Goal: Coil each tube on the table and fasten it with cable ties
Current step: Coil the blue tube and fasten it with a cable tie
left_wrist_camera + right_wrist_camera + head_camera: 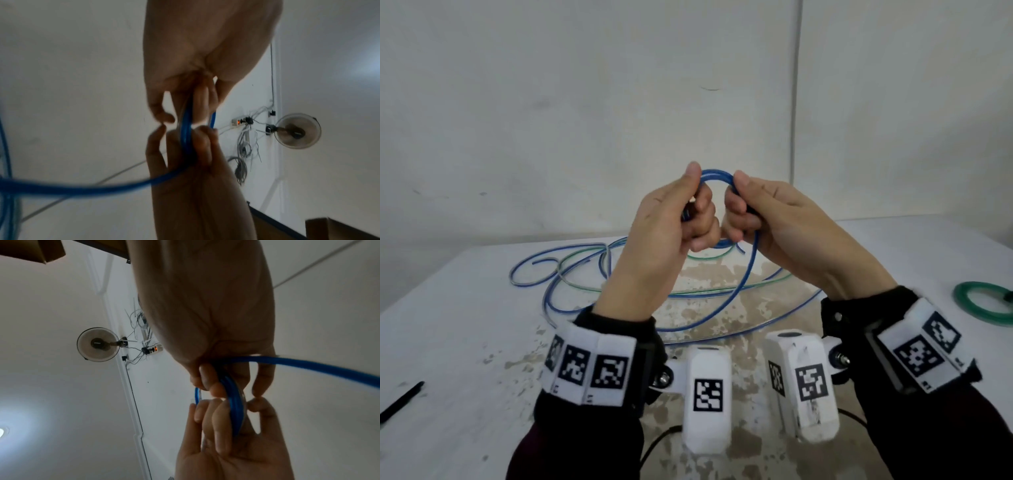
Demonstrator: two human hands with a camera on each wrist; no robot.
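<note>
Up above the desk (465, 342), the left hand (667, 226) curls its fingers round the small blue tube (717, 174) coil, thumb pressed on top. Just right of it, the right hand (774, 219) grips the same coil, and the tube's loose length drops from that hand to the desk below.

Looked like a bare back room or makeshift workshop rather than anyone's home: plain white walls (551, 85) and a white table (465, 325) whose top was stained and worn through in brownish patches. Up on the wall there was a fan (98, 344) with a power strip (153, 350) next to it and a messy tangle of loose wires (244, 146) hanging off. A cardboard box (30, 249) sat at the edge too.
</note>
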